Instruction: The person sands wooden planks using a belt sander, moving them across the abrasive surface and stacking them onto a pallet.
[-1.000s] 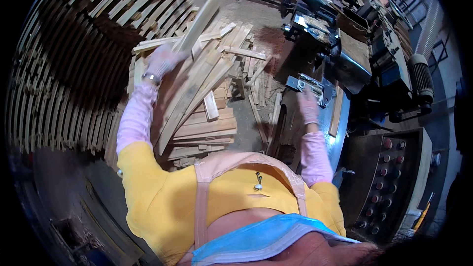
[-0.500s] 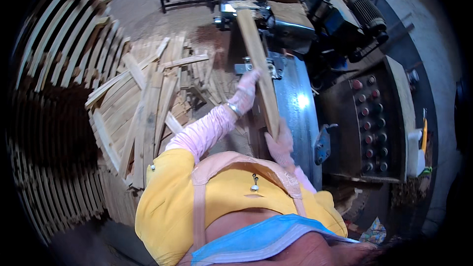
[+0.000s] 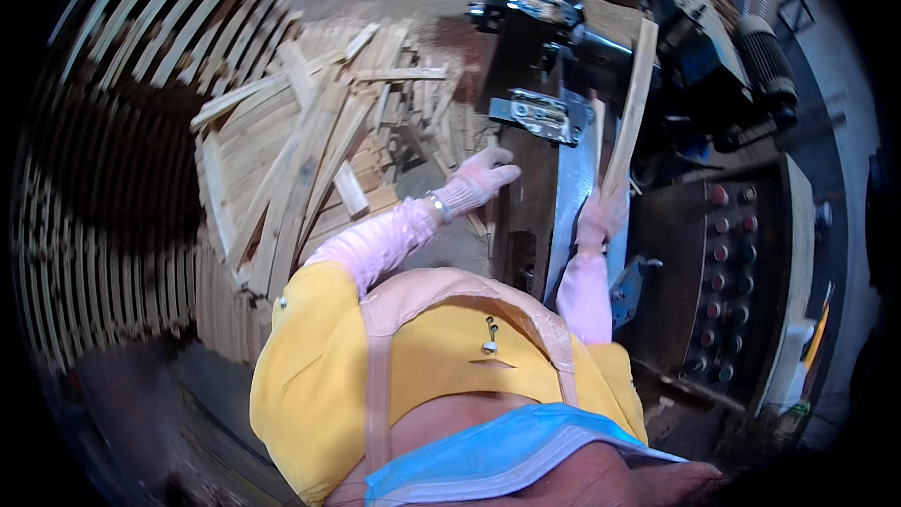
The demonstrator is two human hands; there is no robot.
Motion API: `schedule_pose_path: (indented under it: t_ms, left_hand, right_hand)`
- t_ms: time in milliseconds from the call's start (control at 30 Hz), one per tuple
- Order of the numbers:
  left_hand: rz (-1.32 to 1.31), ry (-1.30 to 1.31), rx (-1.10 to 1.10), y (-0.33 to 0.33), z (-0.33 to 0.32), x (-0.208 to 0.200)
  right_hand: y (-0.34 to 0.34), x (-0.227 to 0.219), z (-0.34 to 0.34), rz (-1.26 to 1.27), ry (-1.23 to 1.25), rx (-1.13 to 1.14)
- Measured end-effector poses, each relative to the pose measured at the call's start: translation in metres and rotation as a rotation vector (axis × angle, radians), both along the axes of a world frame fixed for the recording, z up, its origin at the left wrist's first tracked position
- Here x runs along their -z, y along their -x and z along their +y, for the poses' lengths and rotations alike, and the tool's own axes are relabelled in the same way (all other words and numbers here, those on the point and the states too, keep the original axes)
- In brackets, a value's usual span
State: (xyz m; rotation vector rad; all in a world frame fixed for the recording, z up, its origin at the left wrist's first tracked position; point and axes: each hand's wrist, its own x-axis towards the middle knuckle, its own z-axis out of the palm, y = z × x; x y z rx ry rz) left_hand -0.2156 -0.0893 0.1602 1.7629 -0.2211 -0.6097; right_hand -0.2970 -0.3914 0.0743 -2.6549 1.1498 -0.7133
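Note:
My right hand (image 3: pixel 603 216), in a pale pink glove, grips the near end of a long wooden strip (image 3: pixel 633 108). The strip points away from me and slants to the right at its far end, over the machine's right side. My left hand (image 3: pixel 481 180), gloved alike, is empty with fingers apart, just left of the machine's edge. Between the hands runs a shiny metal machine bed (image 3: pixel 574 174). A metal guide block (image 3: pixel 542 115) sits across it, farther off than my left hand. A second, narrow pale strip (image 3: pixel 598 136) shows beside the held one, partly hidden.
Loose boards (image 3: pixel 282 160) lie heaped on a stack at the left, with rows of stacked slats (image 3: pixel 103 216) beyond. On the right stands a control panel (image 3: pixel 723 272) with several buttons. A motor (image 3: pixel 768 61) and machine parts fill the far right.
My left hand has let go of the wooden strip and moved left of the machine. My right hand has carried the strip rightward, and its far end has swung right. The view has shifted.

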Motion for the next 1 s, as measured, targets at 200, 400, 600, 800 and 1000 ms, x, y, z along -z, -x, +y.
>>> schedule_pose_path:
  t_ms: [200, 400, 600, 800, 1000]
  left_hand:
    - [-0.759, -0.417, -0.238, -0.014, 0.124, -0.007]
    - [-0.274, -1.007, -0.396, 0.013, 0.300, -0.021]
    - [-0.160, -1.402, -0.257, 0.070, 0.284, -0.021]
    - [-0.196, -1.444, -0.249, 0.066, 0.303, 0.025]
    - [-0.139, -1.325, -0.298, 0.053, 0.288, -0.015]
  right_hand:
    - [-0.029, -0.021, 0.024, 0.177, -0.146, -0.059]
    - [0.187, -0.009, 0.069, 0.333, -0.160, -0.036]
    - [0.254, 0.006, 0.084, 0.374, -0.086, 0.011]
    - [0.150, 0.020, 0.034, 0.167, 0.120, -0.185]
    - [0.052, 0.011, 0.003, 0.174, 0.105, -0.284]
